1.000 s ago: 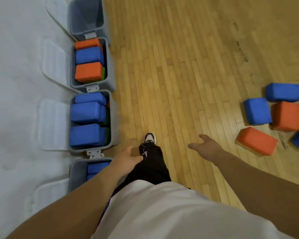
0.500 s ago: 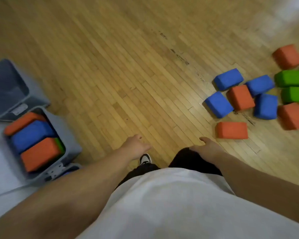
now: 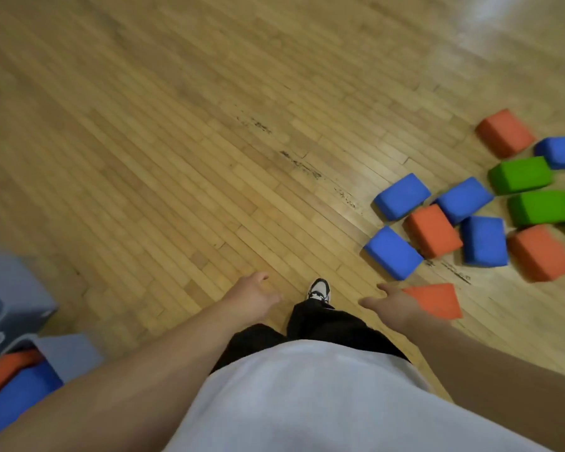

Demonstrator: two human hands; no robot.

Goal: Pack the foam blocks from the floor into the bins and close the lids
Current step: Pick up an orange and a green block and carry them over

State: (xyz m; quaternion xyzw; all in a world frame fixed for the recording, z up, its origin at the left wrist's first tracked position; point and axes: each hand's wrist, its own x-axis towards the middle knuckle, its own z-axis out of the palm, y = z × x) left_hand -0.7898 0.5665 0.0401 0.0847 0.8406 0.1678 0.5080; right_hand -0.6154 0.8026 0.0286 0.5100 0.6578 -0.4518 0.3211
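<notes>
**Foam Blocks Lay Loose on the Floor, Both Hands Empty**

A cluster of foam blocks [image 3: 485,241] lay on the wooden floor [image 3: 177,158], toward the right side of the visible boards. The nearest orange block [image 3: 437,300] lay flat with its long axis running left to right. Just beyond it, a blue block [image 3: 392,252] and an orange block [image 3: 433,230] lay side by side, both angled from upper left to lower right. Two green blocks [image 3: 521,174] sat one behind the other, with their long axes close to left-right. A far orange block [image 3: 505,132] lay at the back of the cluster.

A far blue block [image 3: 561,152] was cut off by the right border, and motion blur softened every edge. At the lower left, two grey bins [image 3: 69,353] were only partly in view. The nearer bin held an orange and a blue block, both partly cut off, and the inside of the farther bin could not be seen.

The left hand [image 3: 253,293] hung with its fingers loosely curled, holding nothing. The right hand [image 3: 393,303] was spread wide with the thumb out, also holding nothing. It covered the left corner of the nearest orange block, but whether it touched the block could not be told. A shoe [image 3: 319,290] showed between the hands.
</notes>
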